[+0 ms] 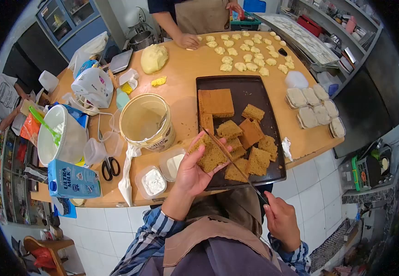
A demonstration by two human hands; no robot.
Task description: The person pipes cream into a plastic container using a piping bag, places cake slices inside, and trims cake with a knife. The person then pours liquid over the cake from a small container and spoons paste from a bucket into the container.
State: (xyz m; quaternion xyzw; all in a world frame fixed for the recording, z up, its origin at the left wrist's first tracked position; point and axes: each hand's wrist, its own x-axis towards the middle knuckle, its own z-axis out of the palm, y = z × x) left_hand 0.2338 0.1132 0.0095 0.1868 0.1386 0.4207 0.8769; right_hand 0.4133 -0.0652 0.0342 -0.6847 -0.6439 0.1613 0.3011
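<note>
My left hand (191, 171) holds a brown square of cake (208, 156) on its palm, fingers curled round its sides. My right hand (281, 219) grips the handle of a long knife (242, 173), whose blade lies across the edge of that cake piece. Just beyond both hands is a dark baking tray (273, 115). Several cut cake pieces (258, 161) lie in it, with a larger uncut block (217, 102) at its far left. Left of my left hand, a small container of white cream (154, 182) sits beside another container (174, 165).
A cream-coloured tub (145, 122), a white bowl (61, 133), black scissors (111, 169) and a milk carton (74, 179) stand left. Small dough pieces (247, 57) and a dough mound (154, 59) lie farther back, near another person's hand (188, 41). Filled containers (314, 108) stand right.
</note>
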